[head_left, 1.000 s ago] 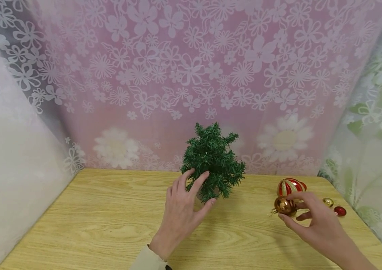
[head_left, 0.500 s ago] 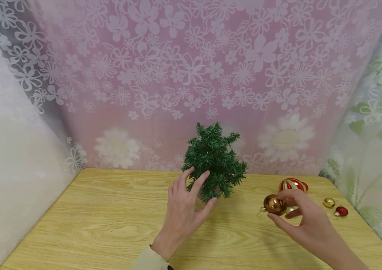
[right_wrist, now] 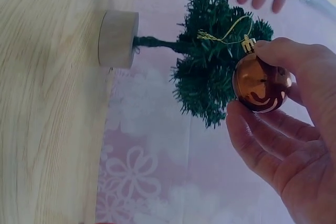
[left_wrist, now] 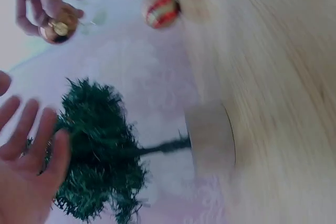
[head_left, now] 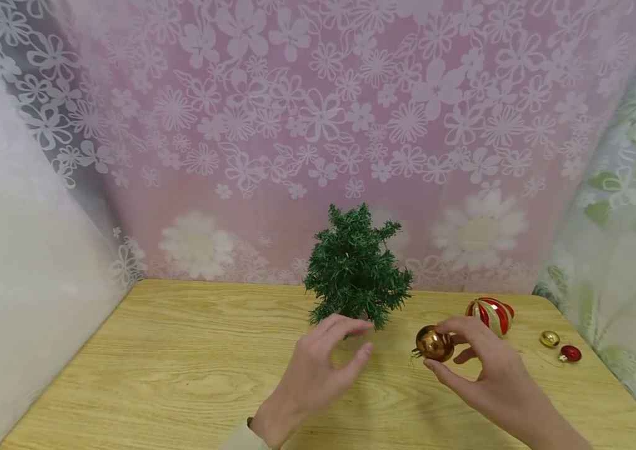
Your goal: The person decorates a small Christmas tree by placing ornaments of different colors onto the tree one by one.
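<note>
In the head view a small green artificial Christmas tree (head_left: 354, 262) stands near the table's back edge; the left wrist view shows its pale round base (left_wrist: 211, 139). My right hand (head_left: 495, 375) pinches a shiny copper-gold bauble (head_left: 433, 344) between thumb and fingers, to the right of the tree. A gold cap and a loop of gold thread (right_wrist: 231, 36) hang free on the bauble in the right wrist view. My left hand (head_left: 320, 372) is in front of the tree, fingers loosely bent, holding nothing.
On the right of the wooden table (head_left: 172, 362) lie a red-and-gold striped ornament (head_left: 491, 314), a small gold bauble (head_left: 550, 339) and a small red bauble (head_left: 570, 354). A pink floral curtain (head_left: 273, 125) hangs behind the table.
My right hand has carried the copper-gold bauble leftward, away from the other ornaments and nearer the tree. My left hand has drawn back from the branches and dropped lower.
</note>
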`<state>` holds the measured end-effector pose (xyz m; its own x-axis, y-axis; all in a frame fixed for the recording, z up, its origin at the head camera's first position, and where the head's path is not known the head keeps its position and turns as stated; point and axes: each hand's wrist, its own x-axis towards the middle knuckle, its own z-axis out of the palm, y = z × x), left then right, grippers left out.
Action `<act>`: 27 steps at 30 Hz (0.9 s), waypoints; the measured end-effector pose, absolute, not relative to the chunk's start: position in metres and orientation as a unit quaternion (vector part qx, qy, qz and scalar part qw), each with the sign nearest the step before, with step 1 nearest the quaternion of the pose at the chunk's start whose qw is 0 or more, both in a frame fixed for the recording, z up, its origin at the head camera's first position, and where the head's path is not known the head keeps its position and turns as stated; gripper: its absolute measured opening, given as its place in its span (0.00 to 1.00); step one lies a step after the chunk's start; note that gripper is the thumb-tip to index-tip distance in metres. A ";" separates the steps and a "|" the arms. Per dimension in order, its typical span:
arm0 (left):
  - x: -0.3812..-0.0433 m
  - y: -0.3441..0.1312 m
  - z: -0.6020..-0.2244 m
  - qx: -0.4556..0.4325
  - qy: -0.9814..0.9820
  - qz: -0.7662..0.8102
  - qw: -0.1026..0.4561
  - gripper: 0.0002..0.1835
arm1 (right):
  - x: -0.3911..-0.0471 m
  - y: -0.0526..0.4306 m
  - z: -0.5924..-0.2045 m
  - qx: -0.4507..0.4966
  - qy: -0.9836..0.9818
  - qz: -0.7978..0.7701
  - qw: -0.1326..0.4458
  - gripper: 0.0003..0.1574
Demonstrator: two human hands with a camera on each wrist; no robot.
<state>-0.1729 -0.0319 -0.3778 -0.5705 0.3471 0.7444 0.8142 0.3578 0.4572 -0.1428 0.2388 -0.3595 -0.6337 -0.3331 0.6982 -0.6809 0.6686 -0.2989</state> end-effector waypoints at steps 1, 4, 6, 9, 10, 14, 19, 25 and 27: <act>-0.170 -0.031 -0.377 -0.367 -0.779 -0.459 0.221 0.12 | -0.143 0.237 -0.360 0.300 -0.857 0.280 0.312 0.42; -0.165 -0.030 -0.375 -0.312 -0.784 -0.533 0.068 0.11 | -0.144 0.234 -0.362 0.318 -0.847 0.280 0.320 0.34; -0.164 -0.029 -0.374 -0.274 -0.785 -0.556 -0.009 0.11 | -0.144 0.232 -0.363 0.333 -0.839 0.279 0.328 0.29; -0.163 -0.028 -0.375 -0.241 -0.782 -0.570 -0.080 0.12 | -0.144 0.229 -0.363 0.345 -0.834 0.269 0.337 0.28; -0.163 -0.028 -0.376 -0.236 -0.781 -0.570 -0.096 0.12 | -0.144 0.229 -0.362 0.348 -0.833 0.266 0.338 0.28; -0.164 -0.026 -0.381 -0.240 -0.776 -0.567 -0.137 0.12 | -0.142 0.225 -0.361 0.344 -0.839 0.263 0.329 0.26; -0.166 -0.023 -0.388 -0.251 -0.768 -0.565 -0.166 0.13 | -0.139 0.221 -0.361 0.339 -0.845 0.268 0.315 0.27; -0.164 -0.020 -0.391 -0.247 -0.765 -0.571 -0.165 0.11 | -0.140 0.219 -0.363 0.346 -0.841 0.266 0.320 0.26; -0.164 -0.020 -0.391 -0.242 -0.766 -0.575 -0.156 0.11 | -0.140 0.219 -0.363 0.347 -0.840 0.264 0.323 0.27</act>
